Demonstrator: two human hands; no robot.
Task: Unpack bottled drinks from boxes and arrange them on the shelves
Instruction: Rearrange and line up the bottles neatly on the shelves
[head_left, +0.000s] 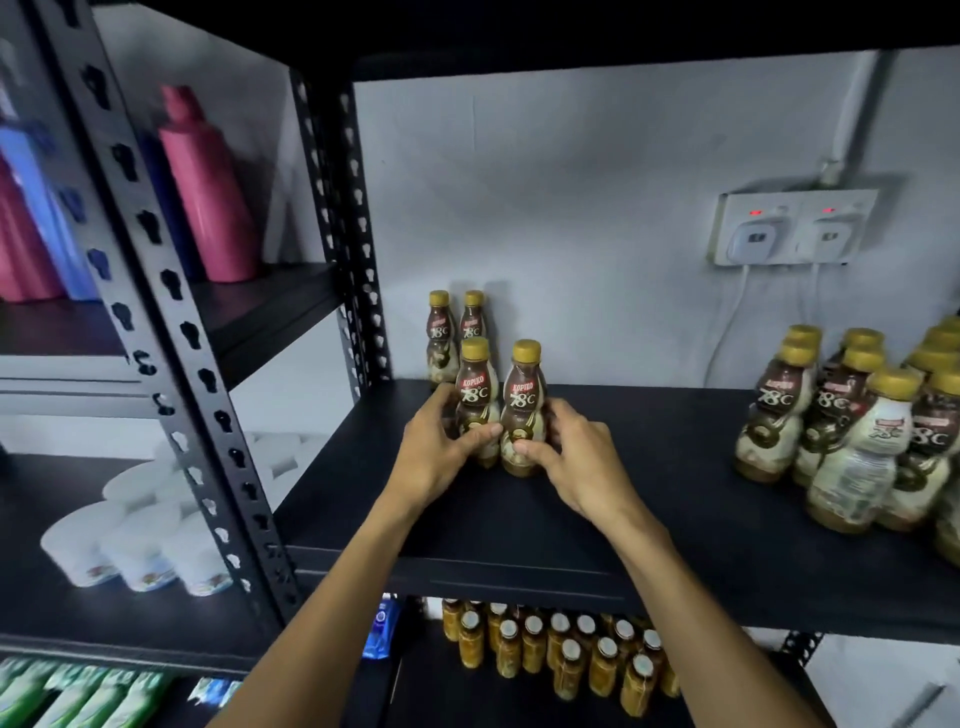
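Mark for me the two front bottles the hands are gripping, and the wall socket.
left front bottle (474, 387): head view, on its brown label.
right front bottle (523, 396): head view, on its brown label.
wall socket (795, 221): head view, on its white faceplate.

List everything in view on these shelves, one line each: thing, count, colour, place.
held plastic coffee bottles: two, brown and cream with gold caps, side by side on the black metal shelf, left part
rear coffee bottles: two, same colours, behind them at the wall
grouped coffee bottles: many, count unclear, same colours, shelf's right end
tall pink bottles: at least two, upper left shelf
tall blue bottles: blurred, beside the pink ones
white tubs: several, lower left shelf
amber bottles with pale caps: many, shelf below
white double wall socket: one, two chargers plugged in
green packets: several, bottom left
left hand: grips the left held bottle
right hand: grips the right held bottle
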